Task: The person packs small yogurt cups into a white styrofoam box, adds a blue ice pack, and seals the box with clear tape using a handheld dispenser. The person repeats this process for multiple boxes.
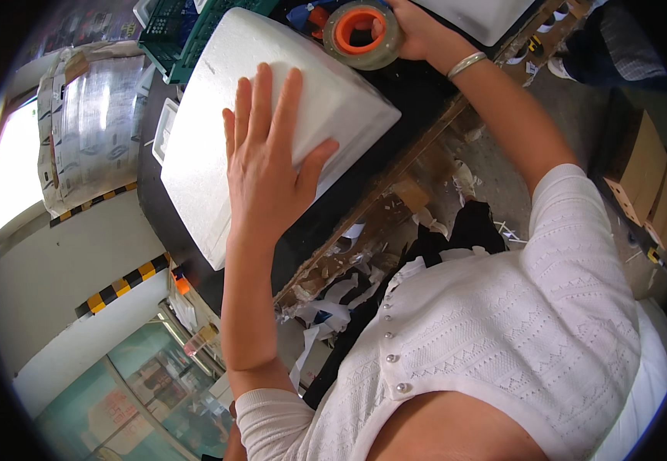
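Observation:
A white polystyrene foam box [345,109] sits on a black tabletop [420,101]. My left hand [267,155] lies flat on its upper face, palm down with the fingers spread. Beyond the box's far right edge, my right hand [417,29] grips a tape dispenser carrying a roll of clear packing tape [333,43]. The roll turns on an orange hub [343,29], and a fingertip shows through the opening. Part of the dispenser is cut off by the top of the picture. I cannot tell whether any tape touches the box.
A green plastic crate [180,57] stands past the box, with a white foam tray [166,129] beside it. Another white foam piece [483,17] is at the upper right. Tape scraps [333,305] litter a shelf under the table. Cardboard [639,167] stands at the right.

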`<act>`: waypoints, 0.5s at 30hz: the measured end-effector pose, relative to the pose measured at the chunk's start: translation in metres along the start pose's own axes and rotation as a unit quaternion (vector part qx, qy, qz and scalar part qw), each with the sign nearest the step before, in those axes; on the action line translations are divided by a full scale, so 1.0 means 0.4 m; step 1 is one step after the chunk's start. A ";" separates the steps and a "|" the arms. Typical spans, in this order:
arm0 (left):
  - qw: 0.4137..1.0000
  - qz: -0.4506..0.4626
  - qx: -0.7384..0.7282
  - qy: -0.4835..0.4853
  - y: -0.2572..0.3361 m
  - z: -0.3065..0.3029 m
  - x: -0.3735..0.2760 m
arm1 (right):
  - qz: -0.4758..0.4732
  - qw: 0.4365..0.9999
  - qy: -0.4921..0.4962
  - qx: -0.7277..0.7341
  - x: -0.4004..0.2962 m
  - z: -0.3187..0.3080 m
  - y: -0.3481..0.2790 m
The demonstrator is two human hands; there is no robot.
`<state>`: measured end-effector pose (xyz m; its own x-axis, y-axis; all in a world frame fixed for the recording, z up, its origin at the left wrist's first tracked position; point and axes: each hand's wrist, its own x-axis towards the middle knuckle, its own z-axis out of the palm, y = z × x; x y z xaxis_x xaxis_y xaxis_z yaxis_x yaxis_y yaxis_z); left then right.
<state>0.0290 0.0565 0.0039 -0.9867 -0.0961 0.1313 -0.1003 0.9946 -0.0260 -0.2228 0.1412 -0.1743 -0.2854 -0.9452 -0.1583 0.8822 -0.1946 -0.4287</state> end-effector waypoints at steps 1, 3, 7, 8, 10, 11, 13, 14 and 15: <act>1.000 -0.007 0.009 0.012 0.006 0.011 0.014 | -0.007 1.000 0.007 -0.013 -0.022 -0.009 -0.014; 1.000 -0.006 0.009 0.019 0.008 0.023 0.028 | -0.021 0.999 0.009 -0.042 -0.079 -0.031 -0.040; 0.999 -0.013 0.014 0.040 0.004 0.024 0.011 | -0.063 0.978 0.197 -0.030 -0.339 0.013 0.032; 0.999 -0.014 0.011 0.045 0.006 0.027 0.011 | -0.098 0.961 0.255 -0.052 -0.413 0.059 0.092; 0.999 -0.014 0.011 0.051 0.008 0.032 0.012 | -0.120 0.945 0.304 -0.026 -0.529 0.129 0.203; 0.998 -0.013 0.016 0.054 0.007 0.034 0.012 | -0.112 0.948 0.298 0.023 -0.573 0.155 0.253; 0.998 -0.015 0.020 0.062 0.000 0.035 0.007 | 0.009 0.973 0.188 0.130 -0.594 0.132 0.274; 0.998 -0.010 0.020 0.064 -0.001 0.037 0.010 | 0.025 0.978 0.190 0.086 -0.567 0.117 0.274; 0.997 -0.007 0.021 0.074 0.001 0.041 0.022 | 0.039 0.979 0.193 0.043 -0.538 0.115 0.265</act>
<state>0.0182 0.0552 -0.0110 -0.9558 -0.0999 0.2766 -0.1218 0.9905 -0.0634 -0.0506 0.3120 -0.1447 -0.3218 -0.7917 -0.5193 0.9305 -0.1629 -0.3281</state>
